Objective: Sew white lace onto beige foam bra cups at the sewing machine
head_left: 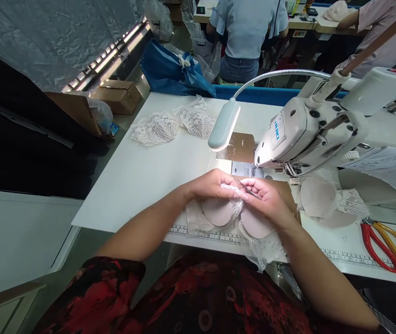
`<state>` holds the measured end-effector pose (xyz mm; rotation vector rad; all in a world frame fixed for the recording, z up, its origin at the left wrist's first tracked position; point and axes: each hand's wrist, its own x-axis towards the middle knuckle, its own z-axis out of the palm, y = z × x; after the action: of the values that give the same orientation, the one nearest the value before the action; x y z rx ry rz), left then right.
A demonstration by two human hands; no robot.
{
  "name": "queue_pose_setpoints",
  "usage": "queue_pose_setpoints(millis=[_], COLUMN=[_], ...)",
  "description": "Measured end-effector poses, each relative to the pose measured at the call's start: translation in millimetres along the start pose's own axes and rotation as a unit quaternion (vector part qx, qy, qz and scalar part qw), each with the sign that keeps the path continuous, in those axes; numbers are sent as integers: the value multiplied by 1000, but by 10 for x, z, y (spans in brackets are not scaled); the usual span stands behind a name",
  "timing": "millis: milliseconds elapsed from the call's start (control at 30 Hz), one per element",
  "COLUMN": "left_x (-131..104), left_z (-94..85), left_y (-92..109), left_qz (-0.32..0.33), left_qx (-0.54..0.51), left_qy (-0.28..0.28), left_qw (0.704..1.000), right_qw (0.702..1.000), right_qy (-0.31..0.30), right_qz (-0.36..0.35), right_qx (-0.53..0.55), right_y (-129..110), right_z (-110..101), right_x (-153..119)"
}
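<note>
A white lace bra piece (219, 212) with two pale cups lies at the table's front edge, its middle raised between my hands. My left hand (215, 183) pinches the lace from the left side. My right hand (262, 197) is closed on a small dark metal tool (248, 189), seemingly small snips or tweezers, its tip close to the lace and my left fingertips. Just beyond my hands is the metal needle plate (243, 169) of the white sewing machine (288, 130). Part of the tool is hidden in my right fingers.
Another lace piece (159, 129) lies at the table's back left. A lamp (225, 124) hangs over the table. More cups and lace (318, 195) lie right of my hands, near scissors with red and yellow handles (380, 246). Two people sit at a bench beyond.
</note>
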<state>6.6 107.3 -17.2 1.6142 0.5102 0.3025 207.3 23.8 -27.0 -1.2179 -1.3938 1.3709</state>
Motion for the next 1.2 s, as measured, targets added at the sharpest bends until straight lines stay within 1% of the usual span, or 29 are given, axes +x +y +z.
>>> queue_pose_setpoints(millis=[100,167,267,400,600,767,900,1033,1133,1200], left_x=[-4,-8,-13,-11,-7,-16,-21,-16,-11,-10], left_z=[2,3,1,-1,15,15,10,7,7,10], left_y=[20,28,20,-8,-2,27,30,10,-1,1], left_qz=[-23,-38,-48,-64,-65,-62,-68,-69,-65,-70], left_qx=[-6,-11,-25,-41,-61,-59,-35,-24,-37,-46], left_qy=[4,8,6,-4,-13,-12,-6,-7,-19,-18], left_qw=[1000,999,998,997,996,996,997,997,997,996], right_qw=[1000,1000,999,998,995,993,990,993,994,994], right_qy=[10,10,-14,-46,-57,-31,-11,-33,-41,-42], right_qz=[16,21,9,-10,-27,-37,-34,-22,-20,-23], right_qx=[2,-17,-45,-51,-75,-108,-134,-113,-99,-102], right_y=[19,8,-41,-86,-84,-86,-79,-70,-72,-79], right_z=[-91,-133,-143,-109,-77,-44,-59,-99,-103,-86], right_x=[-12,-17,-15,-11,-15,-16,-13,-8,-8,-4])
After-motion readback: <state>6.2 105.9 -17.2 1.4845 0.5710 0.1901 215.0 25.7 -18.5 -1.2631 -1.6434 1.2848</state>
